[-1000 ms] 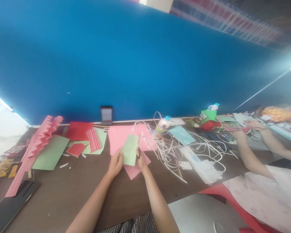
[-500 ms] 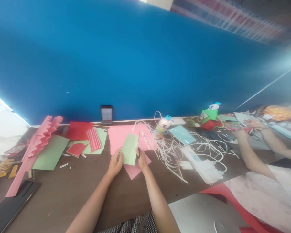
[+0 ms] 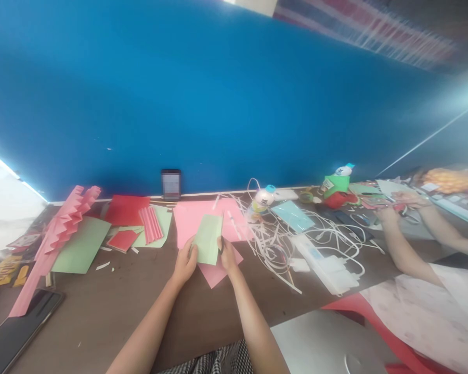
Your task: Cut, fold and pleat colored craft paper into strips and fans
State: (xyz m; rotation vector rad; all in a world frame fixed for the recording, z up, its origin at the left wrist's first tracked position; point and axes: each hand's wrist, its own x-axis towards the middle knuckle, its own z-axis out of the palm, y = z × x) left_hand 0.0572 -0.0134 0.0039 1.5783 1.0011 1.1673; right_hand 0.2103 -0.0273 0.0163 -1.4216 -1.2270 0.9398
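Note:
My left hand (image 3: 185,265) grips the lower left edge of a light green sheet of paper (image 3: 207,239), held up over the brown table (image 3: 101,311). My right hand (image 3: 228,255) is closed at the sheet's right edge around a dark handle, which looks like scissors (image 3: 221,244); the blades are hard to make out. Under the green sheet lies a pink sheet (image 3: 197,215), and a smaller pink piece (image 3: 218,271) sticks out below my hands.
Left lie a pleated pink paper fan (image 3: 58,228), green sheets (image 3: 81,252), red sheets (image 3: 127,209) and a dark tablet (image 3: 11,335). A phone (image 3: 171,184) leans on the blue wall. Right are tangled white cables (image 3: 292,239), a bottle (image 3: 262,200) and another person's arms (image 3: 401,249).

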